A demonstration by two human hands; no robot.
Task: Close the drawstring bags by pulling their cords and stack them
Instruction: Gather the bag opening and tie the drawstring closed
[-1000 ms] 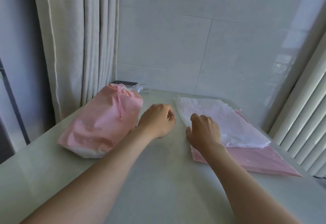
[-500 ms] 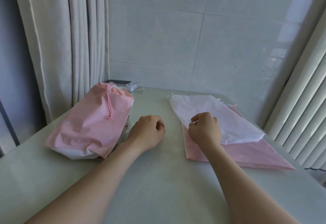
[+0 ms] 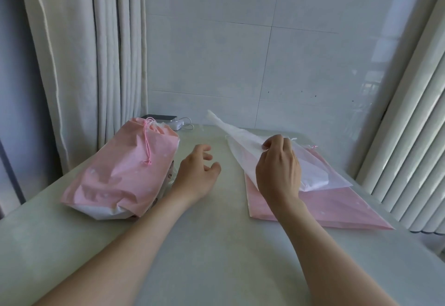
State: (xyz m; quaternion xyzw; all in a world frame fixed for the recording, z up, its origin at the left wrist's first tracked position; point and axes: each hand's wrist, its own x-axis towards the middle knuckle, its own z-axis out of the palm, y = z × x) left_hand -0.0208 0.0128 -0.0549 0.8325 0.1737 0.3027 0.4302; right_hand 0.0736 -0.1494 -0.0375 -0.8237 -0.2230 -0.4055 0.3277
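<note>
Here, the right hand (image 3: 279, 168) pinches the white bag (image 3: 243, 134) at 1 o'clock on the table (image 3: 216, 245), one end raised off the flat bag (image 3: 337, 207). The left hand (image 3: 197, 173) hovers with its fingers loosely spread. At 10 o'clock lies the stuffed bag (image 3: 125, 173), cord (image 3: 147, 144) cinched, contents hidden.

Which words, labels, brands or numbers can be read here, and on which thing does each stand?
No text is readable.
Small dark mark on the white packaging at the edge of the filled pink bag: too small to read.
The white bag pinched by the right hand, flat pink bag: no lettering visible.
</note>
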